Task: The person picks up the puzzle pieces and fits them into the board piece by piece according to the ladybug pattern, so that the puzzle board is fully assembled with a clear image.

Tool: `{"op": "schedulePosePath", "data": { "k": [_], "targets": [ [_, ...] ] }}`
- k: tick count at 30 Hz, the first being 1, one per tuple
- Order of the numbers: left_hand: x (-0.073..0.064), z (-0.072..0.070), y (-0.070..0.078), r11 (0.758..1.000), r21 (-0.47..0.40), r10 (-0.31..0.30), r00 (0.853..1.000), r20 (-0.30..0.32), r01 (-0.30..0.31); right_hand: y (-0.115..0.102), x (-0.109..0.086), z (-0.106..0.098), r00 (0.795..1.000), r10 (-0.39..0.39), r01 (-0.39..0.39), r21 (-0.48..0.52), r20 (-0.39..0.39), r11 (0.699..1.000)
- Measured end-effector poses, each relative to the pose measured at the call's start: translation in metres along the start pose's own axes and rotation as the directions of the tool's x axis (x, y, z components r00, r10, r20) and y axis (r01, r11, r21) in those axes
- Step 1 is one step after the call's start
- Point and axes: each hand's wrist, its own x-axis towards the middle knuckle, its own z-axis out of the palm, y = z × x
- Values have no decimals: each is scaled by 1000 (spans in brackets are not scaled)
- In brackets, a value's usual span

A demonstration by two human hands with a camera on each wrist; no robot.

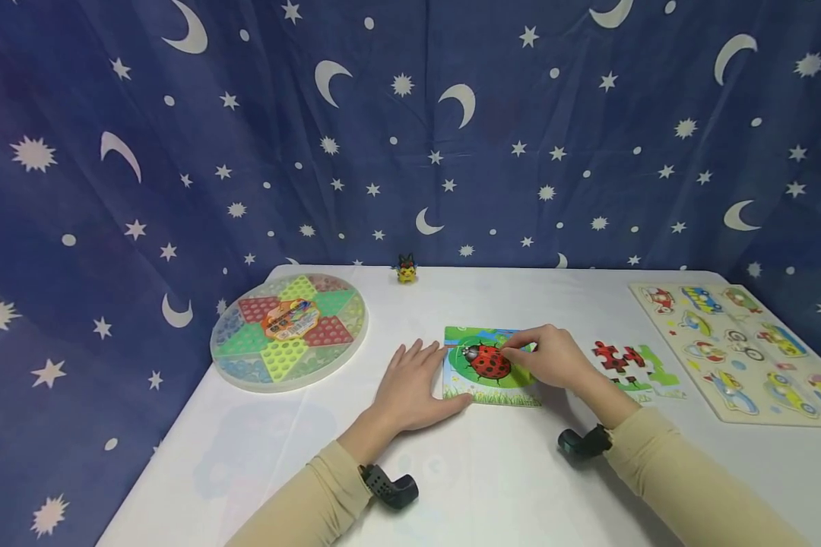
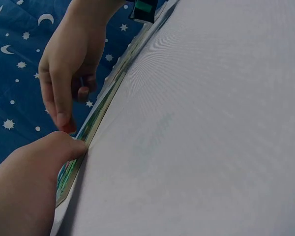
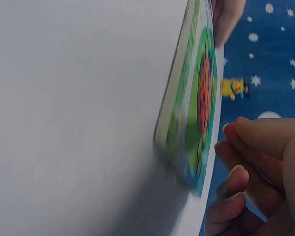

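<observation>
From my remote post I have the rectangular, thin puzzle board with a red ladybug on green lying flat on the white tablecloth, between the person's two hands. The left hand is spread with straight fingers just left of this board, its thumb by the near edge. The right hand is over the board's right part, thumb and index finger drawn close together above the ladybug; I cannot tell whether a piece is pinched there. Just right of the board lie loose red and green jigsaw pieces. I judge the board light and stiff, likely to slide on the cloth if nudged, so I would steady it at its left and near edges, where the wrist views show a pale, narrow side. The pieces look light and rigid; I would pinch one by opposite edges of its body, sparing the narrow knobs, which could chip or bend. Their smooth-looking faces might slip, so a gentle fingertip hold seems enough.
</observation>
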Motion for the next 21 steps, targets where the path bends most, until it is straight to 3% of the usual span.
{"op": "schedulePosePath", "data": {
  "k": [4,13,17,21],
  "targets": [
    [0,0,0,1000,-4,2,1000,-8,-2,10,-4,-13,999,47,-47,-24,4,999],
    [-3,0,0,1000,-17,1,1000,-9,-1,31,-17,-36,999,42,-41,-90,12,995],
    [-3,0,0,1000,-16,1,1000,-6,-1,48,-22,-46,998,50,-46,-126,24,991],
    [-3,0,-1,1000,-12,0,1000,-4,0,67,-25,-57,994,104,-100,-146,24,984]
  ]
}}
